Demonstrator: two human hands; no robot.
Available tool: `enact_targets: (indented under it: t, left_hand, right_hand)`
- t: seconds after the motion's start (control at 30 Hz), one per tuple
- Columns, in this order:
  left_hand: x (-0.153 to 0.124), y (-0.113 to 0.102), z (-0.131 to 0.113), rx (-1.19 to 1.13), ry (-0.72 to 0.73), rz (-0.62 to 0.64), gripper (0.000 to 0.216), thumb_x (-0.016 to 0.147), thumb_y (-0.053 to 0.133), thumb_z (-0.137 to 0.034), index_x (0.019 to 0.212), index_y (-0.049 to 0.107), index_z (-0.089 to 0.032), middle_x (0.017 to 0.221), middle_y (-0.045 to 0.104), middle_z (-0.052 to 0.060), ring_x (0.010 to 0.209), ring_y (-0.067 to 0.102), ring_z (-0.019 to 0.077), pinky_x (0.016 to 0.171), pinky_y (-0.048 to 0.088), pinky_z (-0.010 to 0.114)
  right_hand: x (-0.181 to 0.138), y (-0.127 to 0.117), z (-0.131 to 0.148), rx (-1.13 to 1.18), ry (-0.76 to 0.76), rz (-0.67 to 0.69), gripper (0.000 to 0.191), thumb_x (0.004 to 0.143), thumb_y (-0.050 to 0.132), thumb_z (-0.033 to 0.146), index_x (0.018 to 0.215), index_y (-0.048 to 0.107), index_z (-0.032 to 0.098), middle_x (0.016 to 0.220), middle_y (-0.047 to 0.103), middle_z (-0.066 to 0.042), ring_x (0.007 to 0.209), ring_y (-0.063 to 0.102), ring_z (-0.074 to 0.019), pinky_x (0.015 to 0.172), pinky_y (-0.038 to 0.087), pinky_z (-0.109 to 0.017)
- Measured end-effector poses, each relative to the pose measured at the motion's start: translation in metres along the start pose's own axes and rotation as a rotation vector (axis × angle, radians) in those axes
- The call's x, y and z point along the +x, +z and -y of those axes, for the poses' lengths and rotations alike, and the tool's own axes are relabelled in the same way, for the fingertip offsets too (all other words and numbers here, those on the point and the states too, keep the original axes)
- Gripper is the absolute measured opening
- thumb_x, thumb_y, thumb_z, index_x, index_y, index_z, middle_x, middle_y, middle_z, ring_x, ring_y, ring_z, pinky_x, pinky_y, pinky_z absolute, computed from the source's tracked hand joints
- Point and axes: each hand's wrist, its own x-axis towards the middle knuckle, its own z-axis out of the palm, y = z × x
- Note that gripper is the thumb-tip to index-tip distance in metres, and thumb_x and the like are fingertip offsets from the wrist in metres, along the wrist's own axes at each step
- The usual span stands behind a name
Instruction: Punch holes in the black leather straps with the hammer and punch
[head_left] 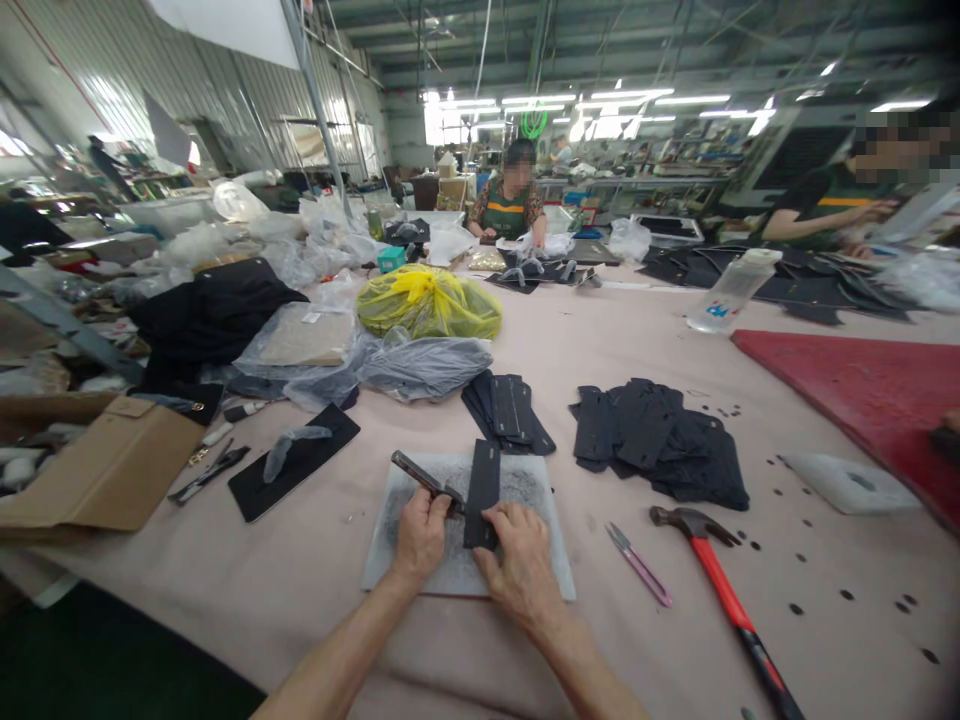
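Observation:
My left hand is closed around a dark metal rod-shaped tool, which looks like a hand punch, tilted with one end near the black strip. My right hand grips the lower end of that flat black strip, with slots at its top. Both hands work over a white, scuffed board on the table. Beyond the board lies a small stack of black pieces; a larger pile of black pieces is to the right. A claw hammer and pink-handled thread snips lie right of my right hand.
A yellow bag, plastic-wrapped bundles and a cardboard box are left and beyond. At right are a red board, a white block, a clear bottle and scattered black discs. Two co-workers sit across the table.

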Motion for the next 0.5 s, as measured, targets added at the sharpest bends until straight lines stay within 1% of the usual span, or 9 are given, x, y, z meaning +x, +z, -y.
enact_targets:
  t: [0.1, 0.17, 0.23, 0.3, 0.4, 0.43, 0.5]
  left_hand:
    - [0.003, -0.001, 0.004, -0.112, -0.072, 0.007, 0.027, 0.087, 0.048, -0.042, 0.081, 0.059, -0.018, 0.072, 0.071, 0.006, 0.066, 0.069, 0.0223, 0.064, 0.053, 0.031]
    - [0.003, -0.001, 0.006, -0.116, -0.08, 0.003, 0.028, 0.086, 0.049, -0.042, 0.081, 0.06, -0.018, 0.072, 0.072, 0.006, 0.066, 0.07, 0.0232, 0.063, 0.054, 0.031]
    - [0.003, -0.002, 0.007, -0.085, -0.062, -0.003, 0.028, 0.085, 0.049, -0.042, 0.079, 0.061, -0.018, 0.072, 0.073, 0.007, 0.068, 0.07, 0.0244, 0.063, 0.054, 0.032]
    - [0.002, -0.003, 0.007, -0.053, -0.046, -0.005, 0.029, 0.084, 0.05, -0.044, 0.079, 0.063, -0.018, 0.072, 0.073, 0.007, 0.069, 0.07, 0.0254, 0.064, 0.054, 0.033]
    - [0.002, -0.005, 0.008, -0.012, -0.067, 0.014, 0.033, 0.081, 0.049, -0.049, 0.079, 0.065, -0.02, 0.074, 0.075, 0.006, 0.073, 0.071, 0.0269, 0.066, 0.054, 0.034]
    - [0.004, -0.006, 0.009, -0.003, -0.082, 0.012, 0.035, 0.079, 0.049, -0.051, 0.079, 0.065, -0.02, 0.074, 0.075, 0.006, 0.074, 0.071, 0.0278, 0.066, 0.055, 0.034]
    - [0.007, -0.007, 0.012, 0.005, -0.116, 0.017, 0.037, 0.077, 0.05, -0.053, 0.081, 0.067, -0.02, 0.075, 0.076, 0.006, 0.076, 0.072, 0.0294, 0.067, 0.055, 0.035]
  right_hand:
    - [0.01, 0.002, 0.013, -0.101, 0.129, -0.01, 0.043, 0.078, 0.066, 0.035, 0.117, 0.057, 0.018, 0.12, 0.054, -0.014, 0.111, 0.047, -0.033, 0.094, 0.035, -0.047]
    - [0.02, 0.003, 0.021, -0.161, 0.226, 0.005, 0.044, 0.076, 0.069, 0.036, 0.115, 0.058, 0.019, 0.118, 0.055, -0.014, 0.11, 0.048, -0.0355, 0.092, 0.036, -0.048]
    - [0.029, 0.002, 0.025, -0.185, 0.292, 0.009, 0.044, 0.073, 0.069, 0.029, 0.114, 0.057, 0.018, 0.113, 0.057, -0.015, 0.108, 0.051, -0.0366, 0.09, 0.038, -0.048]
    - [0.034, 0.0, 0.025, -0.19, 0.352, 0.002, 0.047, 0.07, 0.068, 0.021, 0.115, 0.056, 0.013, 0.108, 0.059, -0.018, 0.104, 0.055, -0.0379, 0.087, 0.04, -0.049]
    - [0.032, -0.001, 0.018, -0.165, 0.424, 0.014, 0.044, 0.065, 0.065, 0.013, 0.108, 0.059, 0.009, 0.101, 0.063, -0.02, 0.096, 0.061, -0.0389, 0.084, 0.043, -0.049]
    - [0.03, -0.001, 0.015, -0.146, 0.433, 0.018, 0.04, 0.065, 0.063, 0.012, 0.105, 0.06, 0.01, 0.097, 0.066, -0.019, 0.094, 0.063, -0.0377, 0.082, 0.044, -0.047]
    - [0.027, -0.003, 0.006, -0.096, 0.44, 0.014, 0.028, 0.068, 0.058, 0.012, 0.096, 0.063, 0.014, 0.086, 0.069, -0.013, 0.085, 0.066, -0.0323, 0.075, 0.045, -0.04]
